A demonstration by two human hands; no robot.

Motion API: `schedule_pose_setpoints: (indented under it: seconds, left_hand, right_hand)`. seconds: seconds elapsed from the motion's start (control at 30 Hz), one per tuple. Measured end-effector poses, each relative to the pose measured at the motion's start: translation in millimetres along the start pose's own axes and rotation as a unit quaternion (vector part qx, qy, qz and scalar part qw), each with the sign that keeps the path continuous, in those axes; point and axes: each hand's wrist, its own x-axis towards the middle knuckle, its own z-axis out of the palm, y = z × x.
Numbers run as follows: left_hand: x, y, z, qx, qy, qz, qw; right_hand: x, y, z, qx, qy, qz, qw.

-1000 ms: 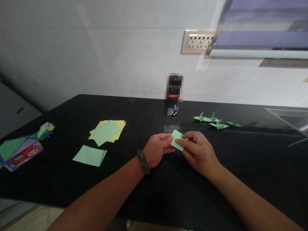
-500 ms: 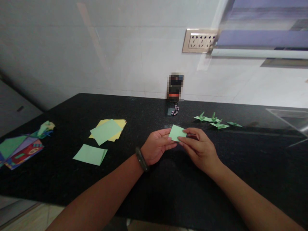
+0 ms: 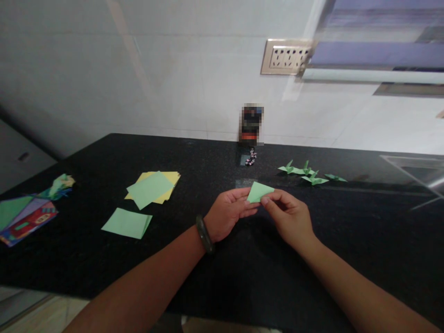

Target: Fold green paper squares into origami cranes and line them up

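Note:
Both my hands hold one small folded piece of light green paper point(image 3: 258, 191) just above the black counter point(image 3: 364, 231). My left hand point(image 3: 227, 214), with a dark band on its wrist, pinches the paper's left edge. My right hand point(image 3: 289, 216) pinches its lower right edge with thumb and fingertips. The paper shows as a small tilted shape with a pointed right corner.
A folded green sheet point(image 3: 126, 223) lies at the left, and behind it a green sheet on yellow sheets point(image 3: 152, 187). Several green folded cranes point(image 3: 307, 172) sit at the back right. Coloured papers point(image 3: 24, 215) lie at the far left edge. A small blurred object point(image 3: 252, 124) stands against the wall.
The green piece has been turned and tilted between my fingers and raised a little. My right fingers have shifted from lying over it to pinching its lower edge.

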Motion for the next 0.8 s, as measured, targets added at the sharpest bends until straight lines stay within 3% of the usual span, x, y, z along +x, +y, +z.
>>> schedule_pose_setpoints:
  seconds: [0.23, 0.3, 0.43, 0.8]
  left_hand:
    - [1.6, 2.8, -2.0, 0.027, 0.061, -0.024, 0.997]
    - [1.7, 3.6, -2.3, 0.075, 0.078, -0.047, 0.993]
    - [0.7, 3.3, -0.6, 0.193, 0.053, -0.075, 0.977]
    - [1.3, -5.5, -5.1, 0.239, 0.040, -0.003, 0.970]
  right_hand:
    - [1.4, 2.7, -1.6, 0.004, -0.010, 0.002, 1.000]
    - [1.6, 4.3, -2.4, -0.003, -0.007, -0.008, 1.000]
    - [2.0, 4.9, -2.9, 0.000, -0.005, -0.022, 1.000]
    - [1.9, 6.6, -0.9, 0.035, 0.006, 0.010, 0.999]
